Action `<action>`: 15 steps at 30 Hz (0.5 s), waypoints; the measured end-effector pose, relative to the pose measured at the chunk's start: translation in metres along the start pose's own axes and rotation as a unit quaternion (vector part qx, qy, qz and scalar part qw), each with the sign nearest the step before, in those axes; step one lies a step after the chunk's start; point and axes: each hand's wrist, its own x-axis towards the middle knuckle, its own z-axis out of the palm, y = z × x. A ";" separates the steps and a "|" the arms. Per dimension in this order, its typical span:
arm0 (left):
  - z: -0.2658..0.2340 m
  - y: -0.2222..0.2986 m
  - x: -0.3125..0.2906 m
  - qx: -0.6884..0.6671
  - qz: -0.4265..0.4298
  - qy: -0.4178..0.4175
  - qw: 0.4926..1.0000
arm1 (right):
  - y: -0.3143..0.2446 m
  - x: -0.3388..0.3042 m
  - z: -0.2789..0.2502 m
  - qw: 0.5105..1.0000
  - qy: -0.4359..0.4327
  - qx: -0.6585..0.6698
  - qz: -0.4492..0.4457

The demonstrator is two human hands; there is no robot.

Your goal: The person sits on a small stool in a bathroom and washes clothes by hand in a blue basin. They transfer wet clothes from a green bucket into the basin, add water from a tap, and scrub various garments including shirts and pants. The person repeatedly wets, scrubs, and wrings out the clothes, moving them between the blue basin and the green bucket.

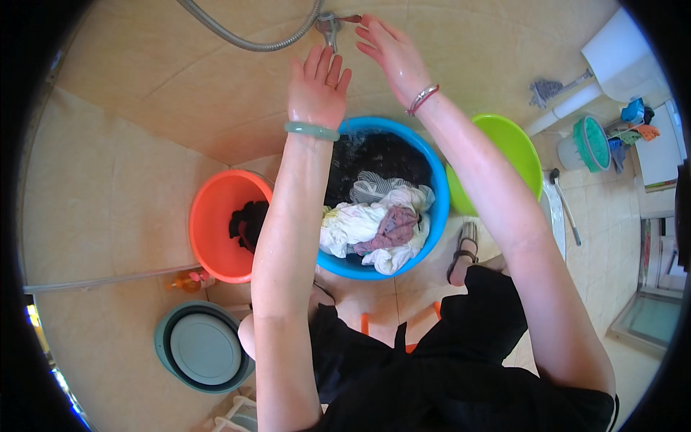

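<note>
My left hand point(317, 90), with a green bangle at its wrist, reaches up to the spout of a metal wall tap point(328, 26). Its fingers are stretched out and hold nothing. My right hand point(396, 59) is just right of the tap, fingers extended and apart. One fingertip is at the tap's lever point(350, 19); whether it touches cannot be made out. Below my hands is a large blue tub point(440, 180) with water and dark fabric in it. White cloth point(353, 225), a mauve cloth point(393, 229) and a striped grey cloth point(378, 187) lie on top.
An orange-red bucket point(210, 230) with dark cloth stands left of the tub, a lime-green basin point(515, 147) to its right. A grey-green basin point(205, 349) lies lower left. A metal hose point(259, 46) hangs by the tap. A white bin point(579, 147) stands far right.
</note>
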 end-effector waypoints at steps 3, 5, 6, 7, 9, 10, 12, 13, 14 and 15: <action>-0.003 0.002 -0.005 0.000 -0.004 0.014 1.000 | 0.000 -0.003 0.001 1.000 0.003 0.000 -0.008; -0.007 0.001 -0.005 -0.002 -0.005 0.017 1.000 | -0.001 -0.005 0.003 1.000 0.004 -0.002 -0.013; -0.010 0.000 -0.006 -0.004 -0.007 0.016 1.000 | 0.001 -0.006 0.004 1.000 0.002 -0.003 -0.016; -0.013 0.000 -0.006 -0.006 -0.008 0.015 1.000 | 0.003 -0.007 0.004 1.000 0.000 -0.004 -0.020; -0.016 -0.002 -0.007 -0.006 -0.009 0.020 1.000 | 0.005 -0.009 0.005 1.000 -0.001 -0.007 -0.022; -0.017 -0.002 -0.007 -0.006 -0.010 0.021 1.000 | 0.006 -0.012 0.005 1.000 0.001 -0.010 -0.021; -0.019 -0.003 -0.006 -0.008 -0.011 0.023 1.000 | 0.007 -0.014 0.006 0.999 0.004 -0.017 -0.030; -0.020 -0.003 -0.006 -0.009 -0.011 0.024 1.000 | 0.008 -0.014 0.006 0.999 0.006 -0.021 -0.039; -0.021 -0.003 -0.006 -0.010 -0.011 0.026 1.000 | 0.008 -0.015 0.007 0.998 0.008 -0.025 -0.048; -0.022 -0.003 -0.005 -0.011 -0.011 0.029 0.999 | 0.009 -0.015 0.008 0.998 0.006 -0.020 -0.051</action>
